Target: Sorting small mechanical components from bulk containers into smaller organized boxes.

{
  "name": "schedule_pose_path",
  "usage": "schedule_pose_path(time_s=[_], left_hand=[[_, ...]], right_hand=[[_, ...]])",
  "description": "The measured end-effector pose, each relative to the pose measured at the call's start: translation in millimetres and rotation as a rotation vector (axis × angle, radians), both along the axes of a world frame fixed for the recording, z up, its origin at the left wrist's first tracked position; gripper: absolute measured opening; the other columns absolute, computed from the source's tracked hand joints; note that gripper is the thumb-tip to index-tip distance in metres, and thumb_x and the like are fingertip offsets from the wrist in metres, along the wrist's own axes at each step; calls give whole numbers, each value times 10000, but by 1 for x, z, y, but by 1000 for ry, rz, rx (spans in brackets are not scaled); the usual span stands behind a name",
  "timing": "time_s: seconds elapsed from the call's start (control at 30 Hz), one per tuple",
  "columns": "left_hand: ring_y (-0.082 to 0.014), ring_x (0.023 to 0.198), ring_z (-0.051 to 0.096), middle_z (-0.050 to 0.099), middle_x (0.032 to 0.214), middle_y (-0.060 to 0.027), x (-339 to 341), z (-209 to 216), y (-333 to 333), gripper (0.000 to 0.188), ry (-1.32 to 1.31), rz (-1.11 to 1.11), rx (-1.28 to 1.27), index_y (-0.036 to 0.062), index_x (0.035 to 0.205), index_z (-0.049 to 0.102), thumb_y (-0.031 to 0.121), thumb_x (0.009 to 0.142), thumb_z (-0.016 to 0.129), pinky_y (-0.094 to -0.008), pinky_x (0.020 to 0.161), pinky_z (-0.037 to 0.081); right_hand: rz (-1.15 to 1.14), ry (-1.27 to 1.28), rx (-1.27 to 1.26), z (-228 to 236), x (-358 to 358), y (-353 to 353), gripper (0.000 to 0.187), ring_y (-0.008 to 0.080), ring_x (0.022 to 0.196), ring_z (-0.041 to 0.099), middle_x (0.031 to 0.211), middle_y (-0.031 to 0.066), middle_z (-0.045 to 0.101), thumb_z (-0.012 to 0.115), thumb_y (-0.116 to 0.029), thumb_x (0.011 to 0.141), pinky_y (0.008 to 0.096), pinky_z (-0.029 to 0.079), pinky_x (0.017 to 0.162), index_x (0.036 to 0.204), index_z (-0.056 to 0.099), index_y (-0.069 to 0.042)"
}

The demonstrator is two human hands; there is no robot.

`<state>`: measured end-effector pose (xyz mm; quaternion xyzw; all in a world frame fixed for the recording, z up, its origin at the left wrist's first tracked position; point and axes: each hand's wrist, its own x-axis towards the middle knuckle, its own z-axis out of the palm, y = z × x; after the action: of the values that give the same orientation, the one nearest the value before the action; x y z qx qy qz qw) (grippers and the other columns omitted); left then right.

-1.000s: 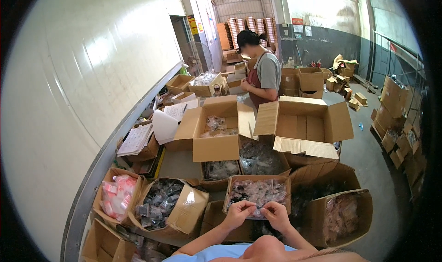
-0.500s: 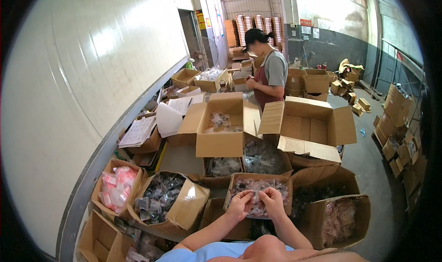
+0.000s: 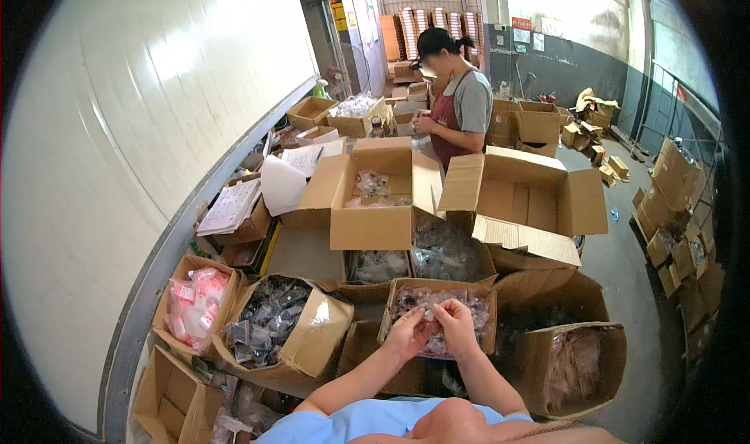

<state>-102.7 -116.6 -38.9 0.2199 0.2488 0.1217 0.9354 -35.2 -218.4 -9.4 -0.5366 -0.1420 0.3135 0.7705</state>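
Left hand (image 3: 406, 336): fingers pinched on a small clear packet (image 3: 429, 311).
Right hand (image 3: 457, 327): pinching the same packet from the other side.
Packet: held up over the near edge of the open cardboard box of packets (image 3: 398, 296).
Box of pink packets (image 3: 193, 302): far left, by the wall.
Another person (image 3: 457, 104): stands at the far boxes.

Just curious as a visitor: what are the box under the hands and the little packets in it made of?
The box looks like plain brown corrugated cardboard: matte, with creased flaps. The packets seem to be thin clear plastic bags, since they glint and show dark contents.
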Motion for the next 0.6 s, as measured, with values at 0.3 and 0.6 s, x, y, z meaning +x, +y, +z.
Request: schedule_pose_path(time_s=[0.3,0.6], left_hand=[[-154,555,466,441,560,3,0,-13,7,450,-40,-55,-81,115,659,457,461,944,427,-304,565,417],[-210,897,541,557,934,-57,-1,-6,7,554,-27,-108,-124,50,1049,522,551,943,311,-358,844,439]], right_hand=[[20,-29,-37,-16,2,13,193,72,541,501,670,27,564,628,-149,874,229,404,464,776,522,-20],[-27,-122,-140,-20,8,13,180,76,555,512,658,17,565,627,-132,864,233,406,476,758,537,-18]])
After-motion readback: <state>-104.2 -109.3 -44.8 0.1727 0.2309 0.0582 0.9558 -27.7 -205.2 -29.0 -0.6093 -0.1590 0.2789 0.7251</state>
